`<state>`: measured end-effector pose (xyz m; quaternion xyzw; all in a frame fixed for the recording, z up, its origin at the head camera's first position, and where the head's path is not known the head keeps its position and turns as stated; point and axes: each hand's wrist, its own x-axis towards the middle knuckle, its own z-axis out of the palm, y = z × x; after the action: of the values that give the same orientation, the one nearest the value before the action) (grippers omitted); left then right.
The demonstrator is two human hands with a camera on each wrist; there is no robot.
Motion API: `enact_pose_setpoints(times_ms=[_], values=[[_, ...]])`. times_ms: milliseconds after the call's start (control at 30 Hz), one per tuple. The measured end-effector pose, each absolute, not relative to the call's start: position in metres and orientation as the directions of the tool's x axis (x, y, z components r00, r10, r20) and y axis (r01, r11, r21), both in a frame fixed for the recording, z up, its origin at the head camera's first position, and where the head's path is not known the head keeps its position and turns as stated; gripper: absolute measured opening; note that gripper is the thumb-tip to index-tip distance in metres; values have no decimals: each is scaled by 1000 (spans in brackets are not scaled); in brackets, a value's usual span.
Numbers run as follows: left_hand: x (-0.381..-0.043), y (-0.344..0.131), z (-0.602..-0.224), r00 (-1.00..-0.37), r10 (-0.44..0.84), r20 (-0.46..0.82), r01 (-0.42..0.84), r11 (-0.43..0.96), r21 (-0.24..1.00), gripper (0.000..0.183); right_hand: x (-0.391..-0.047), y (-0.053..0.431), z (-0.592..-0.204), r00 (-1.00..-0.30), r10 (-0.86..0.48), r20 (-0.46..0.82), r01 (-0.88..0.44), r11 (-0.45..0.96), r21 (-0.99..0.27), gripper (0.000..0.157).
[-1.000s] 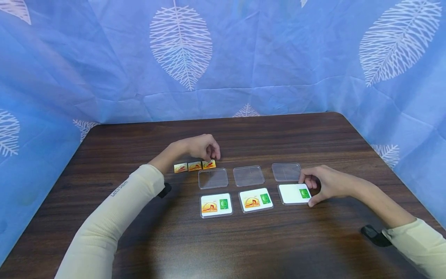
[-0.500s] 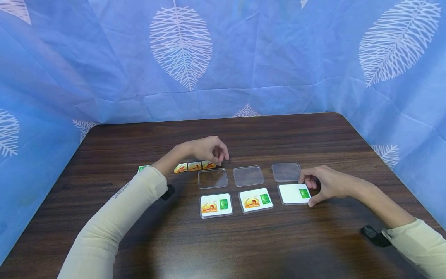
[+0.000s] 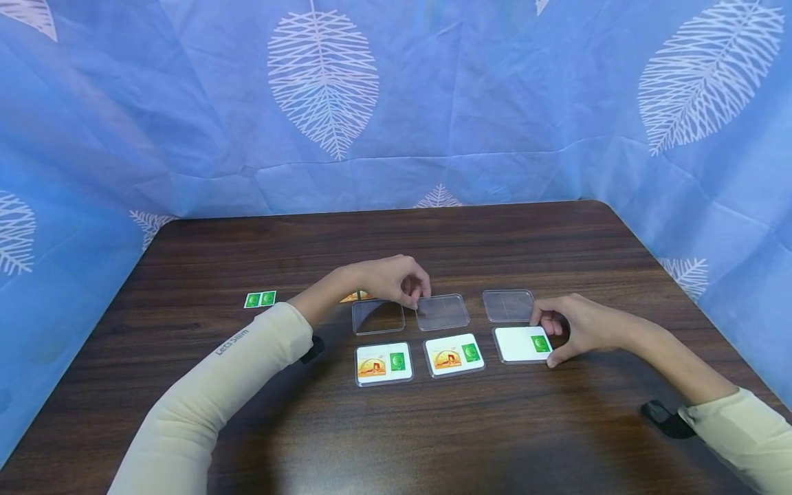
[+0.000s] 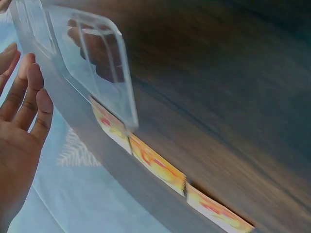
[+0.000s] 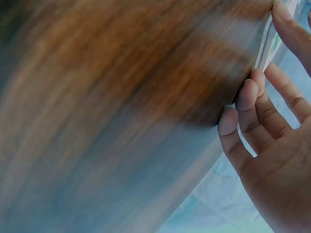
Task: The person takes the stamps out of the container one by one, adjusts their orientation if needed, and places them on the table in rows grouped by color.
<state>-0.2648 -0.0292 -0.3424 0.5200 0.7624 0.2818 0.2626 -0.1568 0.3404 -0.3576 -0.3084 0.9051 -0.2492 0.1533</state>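
Observation:
In the head view my right hand [image 3: 578, 323] grips the right edge of a shallow clear case [image 3: 516, 345] holding a white card with one green stamp [image 3: 541, 343]. The right wrist view shows its thumb and fingers along the case edge [image 5: 262, 41]. My left hand [image 3: 396, 280] hangs over the left corner of the middle clear lid [image 3: 442, 313], thumb and forefinger drawn close together; I cannot tell whether something small is pinched there. Beneath the left forearm lie yellow-orange stamps [image 3: 355, 296]; three show in a row in the left wrist view [image 4: 158, 162].
Two more cases, left [image 3: 383, 364] and centre [image 3: 454, 355], each hold a white card with an orange and a green stamp. Other clear lids lie behind, left [image 3: 379, 317] and right [image 3: 509, 306]. Green stamps [image 3: 260, 299] lie at far left on the dark table [image 3: 396, 447].
My left hand has moved right and slightly nearer, from over the orange stamps to the middle lid. Green stamps at far left have come into view. My right hand has stayed at its case.

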Motion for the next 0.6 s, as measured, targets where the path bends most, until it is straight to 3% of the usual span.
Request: enact_pose_setpoints(times_ms=[600], values=[[-247,14,-332,-250,963,-100,673,247,698,17,-158,347,-363,-738,-671,-69,-528,639,-560,52]])
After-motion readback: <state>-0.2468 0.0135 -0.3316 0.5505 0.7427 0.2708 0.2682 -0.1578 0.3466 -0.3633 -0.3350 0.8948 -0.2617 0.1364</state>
